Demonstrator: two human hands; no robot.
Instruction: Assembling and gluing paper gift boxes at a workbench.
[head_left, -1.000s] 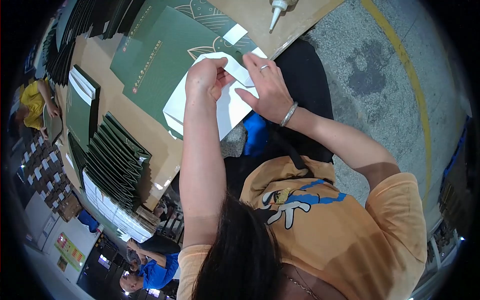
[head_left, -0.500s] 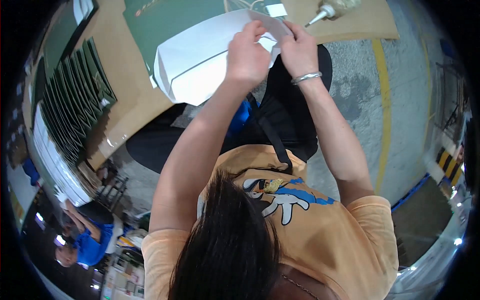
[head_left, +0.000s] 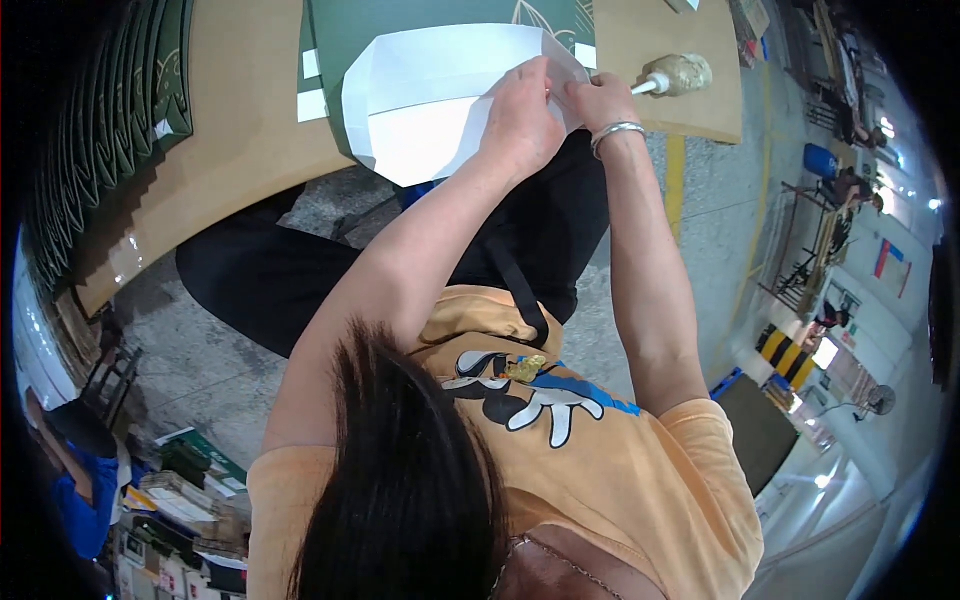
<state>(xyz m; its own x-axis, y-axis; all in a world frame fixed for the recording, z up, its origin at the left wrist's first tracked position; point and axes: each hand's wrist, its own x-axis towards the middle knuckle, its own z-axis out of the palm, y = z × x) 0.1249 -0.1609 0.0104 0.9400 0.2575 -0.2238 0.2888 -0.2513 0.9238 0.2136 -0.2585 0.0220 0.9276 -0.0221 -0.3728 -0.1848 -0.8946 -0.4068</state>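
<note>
Head camera view recorded a white folded paper piece [head_left: 420,95] at the near edge of a brown-topped table [head_left: 235,90], lying over a green printed sheet [head_left: 410,14] and reaching past the table edge above the lap. Its side panels stood raised around a flat middle.

Right hand [head_left: 603,105] was closed on the piece's right-hand end, thumb and fingers gripping the edge; a silver bracelet [head_left: 618,128] circled that wrist. Left hand [head_left: 522,118] lay over the inside of the same end with its fingers bent, close beside the right; whether it pinched the paper could not be told.

A squeeze bottle [head_left: 685,74] lay on the table to the right, its white nozzle pointing left and ending just beside the right hand. White strips [head_left: 312,105] showed at the green sheet's left side. Farther left, well apart from the hands, a row of folded green items [head_left: 115,130] stood packed together. At lower left, a person in blue [head_left: 88,500] was partly visible.
</note>
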